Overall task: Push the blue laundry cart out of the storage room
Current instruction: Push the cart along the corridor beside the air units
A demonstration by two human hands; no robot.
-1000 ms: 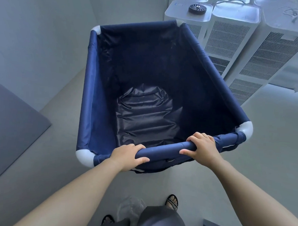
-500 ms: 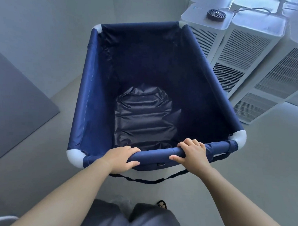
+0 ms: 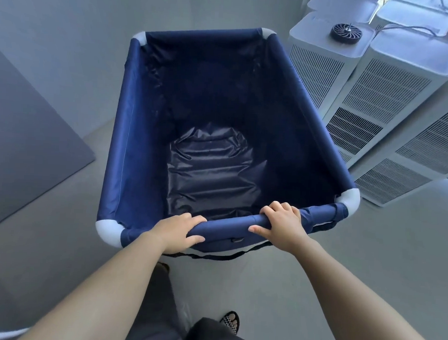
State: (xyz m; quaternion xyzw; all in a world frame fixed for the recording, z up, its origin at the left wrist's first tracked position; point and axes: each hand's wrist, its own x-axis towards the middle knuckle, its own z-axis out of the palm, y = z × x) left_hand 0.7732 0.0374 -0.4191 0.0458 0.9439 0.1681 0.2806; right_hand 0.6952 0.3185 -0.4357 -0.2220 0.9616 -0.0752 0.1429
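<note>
Mid-push: your left hand (image 3: 179,232) and right hand (image 3: 283,227) each clamp a grip round the near rail (image 3: 228,225) of the blue laundry cart (image 3: 131,153). Your next move likely calls for steering clear of the white units (image 3: 363,80) alongside.

Cart (image 3: 142,140): wheels and underside hidden by its own fabric. Palms of left hand (image 3: 176,229) and right hand (image 3: 282,223) hidden against the rail (image 3: 228,225). Strap (image 3: 214,256) ends run behind the arms. Dark fitting (image 3: 236,239) on the rail too small to identify. White units (image 3: 375,99) cut off top and right, grey panel (image 3: 26,135) cut off left. Sandal (image 3: 230,321) half under the trouser hem.
</note>
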